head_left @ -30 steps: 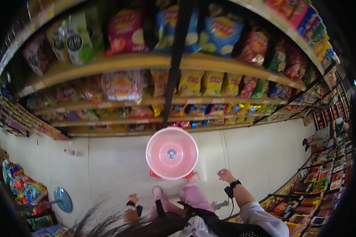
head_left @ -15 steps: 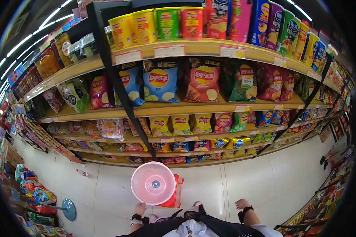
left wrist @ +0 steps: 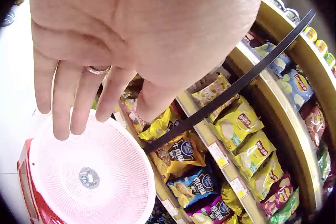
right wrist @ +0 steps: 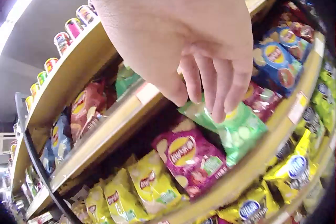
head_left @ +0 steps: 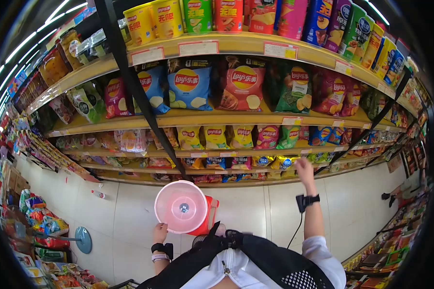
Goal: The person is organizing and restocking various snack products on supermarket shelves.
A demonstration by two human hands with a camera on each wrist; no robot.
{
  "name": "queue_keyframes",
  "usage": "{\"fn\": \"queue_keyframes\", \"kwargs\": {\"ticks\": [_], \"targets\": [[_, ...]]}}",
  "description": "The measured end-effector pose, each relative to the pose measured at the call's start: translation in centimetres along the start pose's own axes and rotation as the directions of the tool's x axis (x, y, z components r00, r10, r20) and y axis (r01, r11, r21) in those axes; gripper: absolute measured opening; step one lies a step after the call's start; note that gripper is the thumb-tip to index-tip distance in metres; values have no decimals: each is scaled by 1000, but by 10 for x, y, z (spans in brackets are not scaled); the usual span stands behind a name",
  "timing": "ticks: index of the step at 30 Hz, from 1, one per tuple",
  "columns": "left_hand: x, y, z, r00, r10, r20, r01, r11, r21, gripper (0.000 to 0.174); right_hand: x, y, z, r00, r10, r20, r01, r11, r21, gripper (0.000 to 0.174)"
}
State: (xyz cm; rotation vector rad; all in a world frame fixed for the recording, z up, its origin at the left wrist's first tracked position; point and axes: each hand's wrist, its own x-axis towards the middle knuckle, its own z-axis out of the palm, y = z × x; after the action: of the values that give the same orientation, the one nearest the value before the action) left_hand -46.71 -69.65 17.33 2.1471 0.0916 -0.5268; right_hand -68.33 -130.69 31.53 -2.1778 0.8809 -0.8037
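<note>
A pink basket [head_left: 171, 204] with a perforated wall stands on a red object [head_left: 209, 219] on the floor, in front of the shelves. At its near left rim is the left hand [head_left: 160, 233]; in the left wrist view that hand [left wrist: 131, 35] has extended fingers over the edge of the basket [left wrist: 113, 182], contact unclear. The right hand [head_left: 304, 170] is stretched toward the lower shelves. In the right wrist view the empty right hand [right wrist: 178, 29] has loosely bent fingers in front of a green chip bag [right wrist: 242, 136], beside a magenta bag [right wrist: 191, 160]; whether it touches is unclear.
Canisters [head_left: 228, 17] line the upper shelf, with large chip bags [head_left: 189, 86] below. A black upright [head_left: 144, 101] crosses the shelves. A bottle [head_left: 98, 194] lies on the floor at left, near a round blue-green disc [head_left: 83, 240]. Another person's leg shows at far right.
The right arm has extended forward and up toward the shelves. The left hand has stayed near the basket's rim since half a second ago. The head view has tilted up from the floor since the earliest frame.
</note>
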Motion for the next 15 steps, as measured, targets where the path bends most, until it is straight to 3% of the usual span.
{"fn": "queue_keyframes", "kwargs": {"ticks": [1, 2, 4, 6, 7, 8, 9, 11, 13, 15], "targets": [[-4, -2, 0, 999, -32, 19, 32, 999, 25, 39, 25, -4, -2, 995, -82, -51, 82, 997, -2, 20], [-4, -4, 0, 997, -62, 35, 61, 997, 48, 39, 43, -40, -14, 997, -29, -68, 32, 999, 42, 19], [3, -10, 0, 993, -110, 45, 108, 993, 48, 38, 88, -69, -21, 963, -129, -235, 172, 971, 169, 22], [8, -9, 3, 997, -82, 14, 82, 996, -38, 38, 120, -110, -35, 935, -79, -345, 71, 997, -36, 29], [11, -7, 5, 995, -96, -11, 95, 994, -59, 38, 150, -88, -30, 800, -364, -477, 295, 931, -215, 35], [12, -4, 6, 998, -39, -40, 39, 999, 14, 39, 167, -91, -31, 840, -274, -468, 206, 959, -192, 40], [7, 2, 4, 998, 10, -68, -3, 996, 92, 40, 192, -70, -27, 848, -273, -454, 210, 960, -183, 42], [-1, 21, 0, 996, 46, -78, -36, 992, 123, 42, 205, -70, -23, 910, -145, -388, 43, 965, -259, 39], [-8, 23, 1, 989, -12, -149, 16, 1000, 27, 42, 212, -66, -15, 869, -142, -474, 4, 960, -280, 41], [-19, 26, 7, 974, -53, -218, 48, 999, -24, 41, 225, -46, -9, 824, -240, -514, 122, 960, -254, 39]]}}
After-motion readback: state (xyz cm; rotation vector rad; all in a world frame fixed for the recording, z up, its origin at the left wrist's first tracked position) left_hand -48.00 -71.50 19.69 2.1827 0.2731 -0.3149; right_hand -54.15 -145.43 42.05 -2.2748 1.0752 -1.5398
